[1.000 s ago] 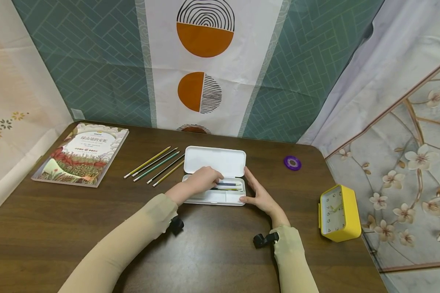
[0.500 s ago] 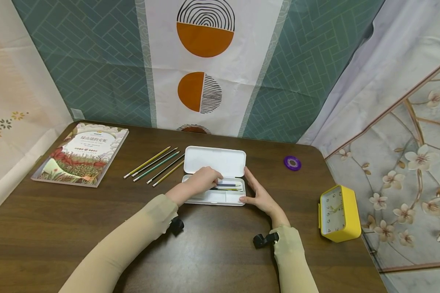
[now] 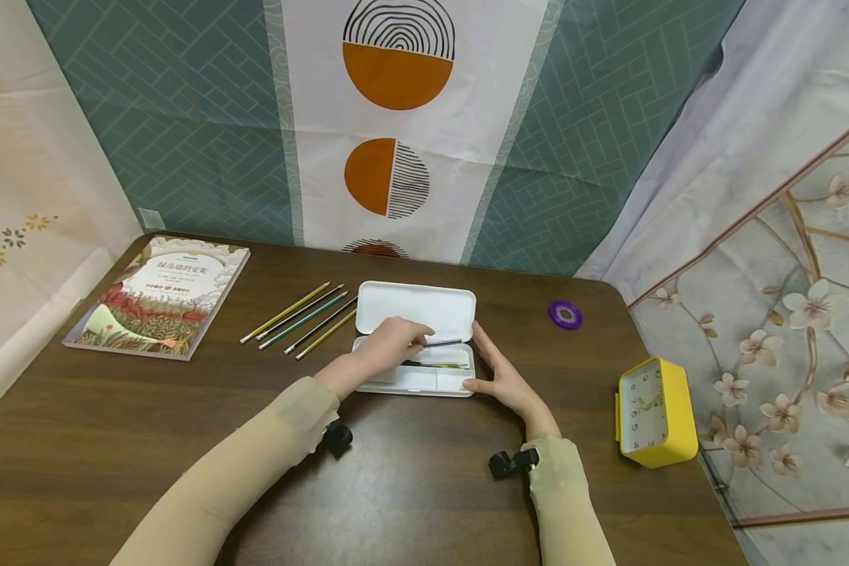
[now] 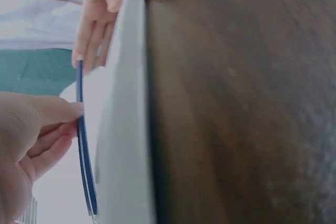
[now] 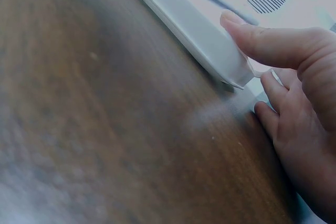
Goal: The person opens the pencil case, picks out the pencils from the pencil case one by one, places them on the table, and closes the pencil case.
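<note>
Brown wood-grain table (image 3: 396, 487). Thin loose pencils (image 3: 303, 321), near-parallel, left of centre. Mid-frame I've got the left hand (image 3: 394, 343) pinching a slim blue pencil (image 4: 85, 156) over the boxy white case (image 3: 399, 380); I'd hold it level. Right hand (image 3: 504, 380) spread, relaxed, at the case's right end: I'd brace lightly.

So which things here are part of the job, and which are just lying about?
Part of the job, it seems:
the dark blue pencil, pinched by the left hand
the open white case, right hand at its edge
at least one other pencil inside it
probably the five loose pencils beside it

Just lying about, likely:
the book
the purple disc
the yellow clock
</note>
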Tool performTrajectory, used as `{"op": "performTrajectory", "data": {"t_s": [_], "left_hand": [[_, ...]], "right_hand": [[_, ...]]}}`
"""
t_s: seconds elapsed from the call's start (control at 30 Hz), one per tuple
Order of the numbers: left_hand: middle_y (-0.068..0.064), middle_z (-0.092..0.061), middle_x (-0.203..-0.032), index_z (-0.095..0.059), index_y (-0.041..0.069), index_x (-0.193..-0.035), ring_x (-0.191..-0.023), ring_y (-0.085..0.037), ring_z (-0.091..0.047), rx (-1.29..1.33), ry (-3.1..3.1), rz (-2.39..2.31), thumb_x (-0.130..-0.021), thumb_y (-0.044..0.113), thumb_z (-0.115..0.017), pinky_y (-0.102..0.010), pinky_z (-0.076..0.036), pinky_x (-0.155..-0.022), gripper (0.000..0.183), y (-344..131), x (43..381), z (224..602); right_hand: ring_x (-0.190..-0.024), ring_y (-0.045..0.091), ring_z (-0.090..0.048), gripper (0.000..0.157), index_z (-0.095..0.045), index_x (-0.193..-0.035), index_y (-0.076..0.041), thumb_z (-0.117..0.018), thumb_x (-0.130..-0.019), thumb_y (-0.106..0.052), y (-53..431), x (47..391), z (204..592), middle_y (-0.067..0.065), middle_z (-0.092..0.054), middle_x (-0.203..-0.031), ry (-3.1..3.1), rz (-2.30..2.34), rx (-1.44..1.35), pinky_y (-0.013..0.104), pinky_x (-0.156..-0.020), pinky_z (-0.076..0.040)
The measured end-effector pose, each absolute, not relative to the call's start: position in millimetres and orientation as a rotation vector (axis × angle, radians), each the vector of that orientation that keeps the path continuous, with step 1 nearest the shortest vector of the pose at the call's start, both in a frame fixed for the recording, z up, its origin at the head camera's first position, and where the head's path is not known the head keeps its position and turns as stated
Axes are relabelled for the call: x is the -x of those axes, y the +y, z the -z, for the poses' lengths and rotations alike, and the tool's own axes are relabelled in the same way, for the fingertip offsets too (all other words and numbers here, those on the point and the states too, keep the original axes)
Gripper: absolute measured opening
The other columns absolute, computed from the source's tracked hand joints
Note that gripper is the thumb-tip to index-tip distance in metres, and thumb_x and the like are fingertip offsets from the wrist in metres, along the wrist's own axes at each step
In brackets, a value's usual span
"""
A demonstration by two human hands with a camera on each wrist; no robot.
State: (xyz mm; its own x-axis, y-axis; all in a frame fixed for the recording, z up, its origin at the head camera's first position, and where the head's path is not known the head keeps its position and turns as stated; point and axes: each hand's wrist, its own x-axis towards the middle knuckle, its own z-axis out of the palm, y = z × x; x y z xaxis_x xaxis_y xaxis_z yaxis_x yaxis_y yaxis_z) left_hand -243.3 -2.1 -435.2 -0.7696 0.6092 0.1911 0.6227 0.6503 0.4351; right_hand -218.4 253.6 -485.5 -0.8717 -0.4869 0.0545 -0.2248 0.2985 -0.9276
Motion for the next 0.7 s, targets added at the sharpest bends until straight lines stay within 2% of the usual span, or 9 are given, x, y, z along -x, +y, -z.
{"op": "performTrajectory", "data": {"t_s": [0.2, 0.27, 0.47, 0.7], "left_hand": [[-0.005, -0.076, -0.087, -0.071, 0.002, -0.112, -0.081, -0.017, -0.072, 1.05, -2.674, 0.82, -0.088, 0.003, -0.069, -0.032, -0.056, -0.076, 0.024, -8.2, 240.2, 420.6], [-0.004, -0.076, -0.086, -0.071, 0.002, -0.111, -0.081, -0.017, -0.072, 1.048, -2.641, 0.82, -0.087, 0.003, -0.069, -0.033, -0.056, -0.076, 0.024, -9.9, 239.4, 414.6], [-0.006, -0.077, -0.087, -0.071, 0.002, -0.113, -0.082, -0.019, -0.072, 1.019, -2.569, 0.824, -0.087, 0.002, -0.069, -0.035, -0.056, -0.075, 0.026, -23.6, 237.9, 393.9], [-0.009, -0.076, -0.09, -0.07, 0.001, -0.115, -0.086, -0.024, -0.072, 0.923, -2.49, 0.833, -0.086, 0.0, -0.07, -0.04, -0.056, -0.077, 0.03, -53.8, 242.9, 378.4]], "right_hand": [[-0.149, 0.042, -0.004, 0.099, -0.002, -0.154, 0.005, -0.069, -0.081, 0.01, 246.5, 210.3, 464.8, 0.023, -0.001, -0.162, 2.319, 1.595, 0.649, 0.06, -0.118, -0.01], [-0.149, 0.042, -0.005, 0.099, -0.003, -0.155, 0.005, -0.069, -0.082, 0.009, 246.9, 208.8, 463.6, 0.024, -0.002, -0.162, 2.324, 1.593, 0.657, 0.059, -0.119, -0.011], [-0.15, 0.039, -0.004, 0.101, -0.003, -0.157, -0.003, -0.07, -0.082, 0.009, 253.2, 217.9, 484.3, 0.019, -0.002, -0.164, 2.341, 1.599, 0.672, 0.06, -0.118, -0.009], [-0.152, 0.031, -0.004, 0.102, -0.004, -0.158, -0.009, -0.072, -0.083, 0.002, 256.6, 220.2, 492.3, 0.012, -0.002, -0.165, 2.33, 1.615, 0.679, 0.056, -0.12, -0.008]]}}
